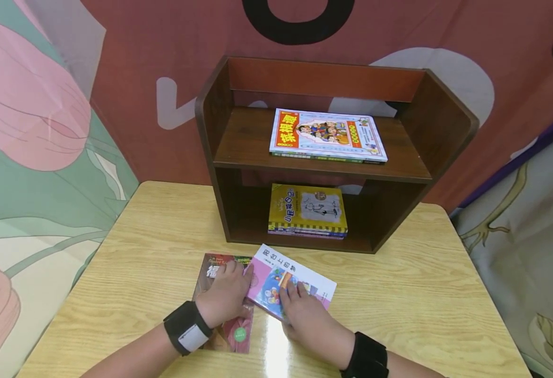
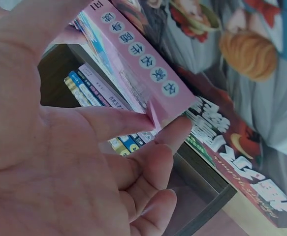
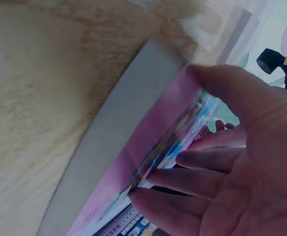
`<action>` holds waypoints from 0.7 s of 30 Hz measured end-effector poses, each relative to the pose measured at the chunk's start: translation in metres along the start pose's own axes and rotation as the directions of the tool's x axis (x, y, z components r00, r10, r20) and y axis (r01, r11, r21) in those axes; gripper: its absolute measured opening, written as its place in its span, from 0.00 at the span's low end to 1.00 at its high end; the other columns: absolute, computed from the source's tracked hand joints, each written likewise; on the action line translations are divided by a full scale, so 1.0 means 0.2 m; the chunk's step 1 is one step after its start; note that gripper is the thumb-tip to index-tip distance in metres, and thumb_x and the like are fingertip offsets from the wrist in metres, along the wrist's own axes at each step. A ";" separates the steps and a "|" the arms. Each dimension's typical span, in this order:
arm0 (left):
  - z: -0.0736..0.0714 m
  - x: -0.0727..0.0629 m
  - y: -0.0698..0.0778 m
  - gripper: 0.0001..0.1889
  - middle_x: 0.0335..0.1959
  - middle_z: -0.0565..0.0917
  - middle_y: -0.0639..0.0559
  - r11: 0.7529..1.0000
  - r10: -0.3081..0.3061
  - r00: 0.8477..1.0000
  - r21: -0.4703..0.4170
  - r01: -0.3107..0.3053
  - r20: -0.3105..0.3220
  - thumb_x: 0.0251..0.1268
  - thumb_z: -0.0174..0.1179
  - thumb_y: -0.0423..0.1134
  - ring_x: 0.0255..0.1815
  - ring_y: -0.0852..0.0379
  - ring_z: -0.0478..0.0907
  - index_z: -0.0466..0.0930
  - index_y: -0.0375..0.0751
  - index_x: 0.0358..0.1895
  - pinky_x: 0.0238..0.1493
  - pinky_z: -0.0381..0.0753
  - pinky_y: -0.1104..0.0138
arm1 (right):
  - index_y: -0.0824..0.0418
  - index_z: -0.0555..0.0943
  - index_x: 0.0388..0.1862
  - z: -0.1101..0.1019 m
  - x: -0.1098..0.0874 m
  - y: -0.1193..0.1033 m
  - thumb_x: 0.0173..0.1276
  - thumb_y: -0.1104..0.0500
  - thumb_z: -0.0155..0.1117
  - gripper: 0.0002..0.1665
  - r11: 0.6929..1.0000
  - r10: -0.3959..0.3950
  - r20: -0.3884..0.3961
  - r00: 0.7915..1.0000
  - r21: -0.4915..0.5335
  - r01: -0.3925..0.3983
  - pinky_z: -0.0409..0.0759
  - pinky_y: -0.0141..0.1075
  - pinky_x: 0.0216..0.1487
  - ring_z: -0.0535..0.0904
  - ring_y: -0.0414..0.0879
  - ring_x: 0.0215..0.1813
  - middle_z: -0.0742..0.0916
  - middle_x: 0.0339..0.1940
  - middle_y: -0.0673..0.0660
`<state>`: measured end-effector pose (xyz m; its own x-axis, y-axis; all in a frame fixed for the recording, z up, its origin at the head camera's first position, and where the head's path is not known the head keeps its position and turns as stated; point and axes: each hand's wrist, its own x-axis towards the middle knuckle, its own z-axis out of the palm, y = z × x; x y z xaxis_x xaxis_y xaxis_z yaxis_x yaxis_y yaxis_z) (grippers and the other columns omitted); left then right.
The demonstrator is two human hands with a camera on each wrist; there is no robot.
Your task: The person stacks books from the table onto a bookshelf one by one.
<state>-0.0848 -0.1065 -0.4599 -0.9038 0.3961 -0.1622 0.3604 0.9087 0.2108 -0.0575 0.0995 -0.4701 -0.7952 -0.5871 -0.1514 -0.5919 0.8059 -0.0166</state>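
Observation:
A pink and white book with a blue picture on its cover lies slanted in front of the shelf, and both hands hold it. In the left wrist view, the thumb and a finger of my left hand pinch a corner of its pink spine. My right hand grips the opposite part, with its thumb at the edge and its fingers over the cover, as the right wrist view shows. Under the left hand is a dark red-brown book with white lettering, overlapped at its right side by the pink one.
A dark brown two-tier bookshelf stands at the back of the light wooden table. Its upper tier holds a small stack of light-blue-covered books. On the lower tier lies a stack topped by a yellow book. Printed cloth hangs behind.

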 end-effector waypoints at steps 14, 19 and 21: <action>0.06 0.03 0.09 0.39 0.73 0.59 0.37 0.976 0.167 0.985 0.147 -0.159 -0.042 0.57 0.63 0.45 0.73 0.39 0.56 0.59 0.36 0.71 0.69 0.60 0.46 | 0.69 0.69 0.65 -0.05 -0.01 0.04 0.60 0.60 0.65 0.35 0.999 -0.010 -0.066 0.998 0.041 0.012 0.78 0.49 0.56 0.74 0.63 0.61 0.76 0.62 0.70; 0.09 0.06 0.09 0.34 0.74 0.59 0.42 0.964 0.225 0.971 0.160 -0.211 -0.077 0.59 0.57 0.32 0.74 0.44 0.56 0.60 0.40 0.71 0.69 0.61 0.47 | 0.69 0.69 0.65 -0.06 -0.03 0.06 0.58 0.74 0.58 0.33 0.999 -0.021 -0.097 0.995 0.022 0.024 0.79 0.46 0.55 0.75 0.61 0.61 0.77 0.62 0.67; 0.09 0.08 0.09 0.36 0.74 0.58 0.44 0.961 0.245 0.967 0.150 -0.232 -0.075 0.57 0.58 0.30 0.74 0.45 0.56 0.60 0.42 0.72 0.69 0.60 0.48 | 0.68 0.69 0.65 -0.07 -0.03 0.07 0.56 0.77 0.56 0.35 0.999 -0.007 -0.096 0.995 0.041 0.011 0.78 0.46 0.57 0.75 0.60 0.62 0.77 0.63 0.66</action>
<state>-0.0877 -0.0808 -0.4765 -0.8024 0.5958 -0.0330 0.5909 0.8011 0.0952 -0.0620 0.1138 -0.4555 -0.7997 -0.5977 -0.0559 -0.5950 0.8016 -0.0583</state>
